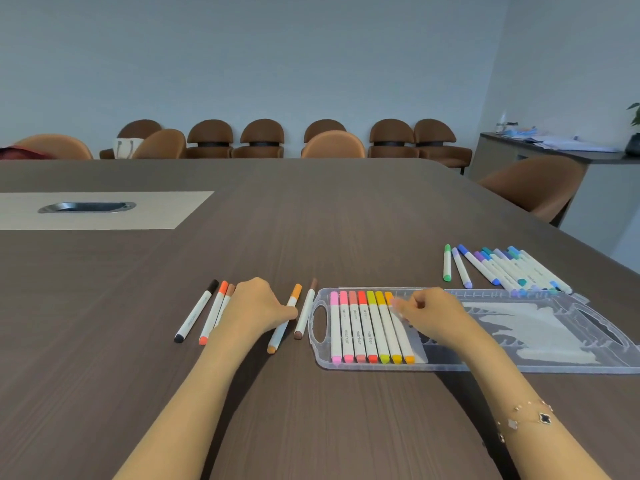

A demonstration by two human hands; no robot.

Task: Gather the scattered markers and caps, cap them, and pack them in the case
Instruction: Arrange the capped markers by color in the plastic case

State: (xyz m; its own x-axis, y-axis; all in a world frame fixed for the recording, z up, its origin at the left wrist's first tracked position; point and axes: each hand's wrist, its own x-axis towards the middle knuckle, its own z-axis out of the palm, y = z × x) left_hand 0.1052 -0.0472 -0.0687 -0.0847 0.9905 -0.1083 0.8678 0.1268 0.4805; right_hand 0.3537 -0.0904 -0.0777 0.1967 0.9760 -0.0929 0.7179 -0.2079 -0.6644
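Left hand (258,306): fingers curled over the light-orange marker (284,320) at mid-barrel, pinching it; the marker lies on the table (311,220), not yet lifted as far as I can judge.

Right hand (427,315): fingers bent down onto the orange marker (401,327), the last in the packed row; I read it as gripping or pressing that marker into its slot, fingertips blurred.

The case (433,365) lies open flat at 3 o'clock of the left hand. Seven markers, pink through orange, sit side by side in its left half; the right half shows only a pale insert.

Loose stock: brown marker (305,311) just beside the case's left edge; black marker (195,311), red-orange marker (213,315) and one more partly hidden under the left hand, at its 9 o'clock. A green, blue and purple group (502,268) lies at 1 o'clock of the case, all apparently capped.

Step in hand, my judgement: packing, warm colours first. Next move calls for passing the light-orange marker rightward into the next free slot, parallel to the row, then pressing it down.
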